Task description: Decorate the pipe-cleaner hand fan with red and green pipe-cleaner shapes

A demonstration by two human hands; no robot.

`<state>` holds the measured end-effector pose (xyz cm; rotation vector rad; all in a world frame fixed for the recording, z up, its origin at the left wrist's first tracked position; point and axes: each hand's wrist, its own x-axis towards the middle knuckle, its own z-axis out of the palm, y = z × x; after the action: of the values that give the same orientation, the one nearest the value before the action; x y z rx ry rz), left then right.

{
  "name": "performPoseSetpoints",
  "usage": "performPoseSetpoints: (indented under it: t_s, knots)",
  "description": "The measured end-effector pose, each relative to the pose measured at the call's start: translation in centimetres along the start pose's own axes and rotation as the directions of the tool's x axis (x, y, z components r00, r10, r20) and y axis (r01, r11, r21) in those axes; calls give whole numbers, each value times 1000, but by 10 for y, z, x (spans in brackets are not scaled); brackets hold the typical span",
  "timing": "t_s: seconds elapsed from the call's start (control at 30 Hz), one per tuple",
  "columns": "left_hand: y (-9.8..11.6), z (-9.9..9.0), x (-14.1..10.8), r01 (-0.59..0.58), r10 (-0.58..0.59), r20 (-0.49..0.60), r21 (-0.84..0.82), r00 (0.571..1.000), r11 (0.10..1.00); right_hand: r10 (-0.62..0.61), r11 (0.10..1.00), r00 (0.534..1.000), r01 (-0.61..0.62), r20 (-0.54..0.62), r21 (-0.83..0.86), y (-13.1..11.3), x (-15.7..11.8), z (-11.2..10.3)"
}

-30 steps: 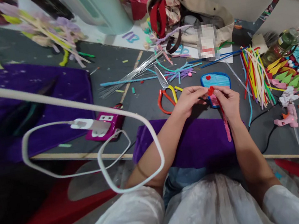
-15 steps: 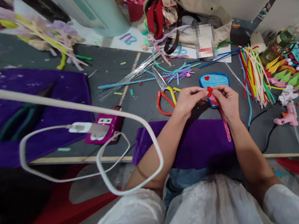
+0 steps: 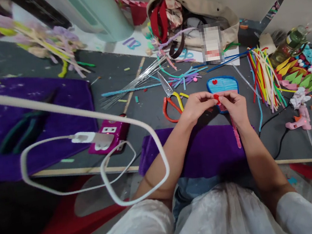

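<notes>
Between tightly pinched left hand (image 3: 200, 106) and right hand (image 3: 234, 106), the red piece (image 3: 216, 98) is held; probably light, soft, best gripped edgewise.

There were two red hearts (image 3: 214, 82), two purple cloths (image 3: 207, 146) along the counter's (image 3: 140, 113) near edge, one pair of scissors (image 3: 168, 91), one pair of pliers (image 3: 23, 130), one glue gun (image 3: 303, 120) and one beige bag (image 3: 225, 20).

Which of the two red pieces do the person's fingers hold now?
The lower red piece, held between the left hand and the right hand. The upper red heart lies on the craft piece's blue part, with no finger touching it.
</notes>
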<state>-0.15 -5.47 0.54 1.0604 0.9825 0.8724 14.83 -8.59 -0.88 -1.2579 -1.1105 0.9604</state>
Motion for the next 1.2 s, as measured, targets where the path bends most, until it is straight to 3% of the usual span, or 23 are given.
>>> performPoseSetpoints:
  t_s: [0.23, 0.63, 0.9, 1.2]
  knots:
    - [2, -6, 2, 66, -66, 89, 3, 994, 998, 52, 997, 999, -52, 8, -49, 3, 1, 0]
    - [-3, -3, 3, 29, -28, 5, -60, 1000, 998, 52, 998, 998, -51, 28, -42, -1, 1, 0]
    - [-4, 2, 2, -54, 55, -36, 24, 998, 998, 18, 997, 999, -14, 39, -80, 6, 2, -1]
    - [-5, -4, 4, 85, -81, 70, -57, 994, 995, -30, 987, 999, 34, 31, -154, 3, 3, -2]
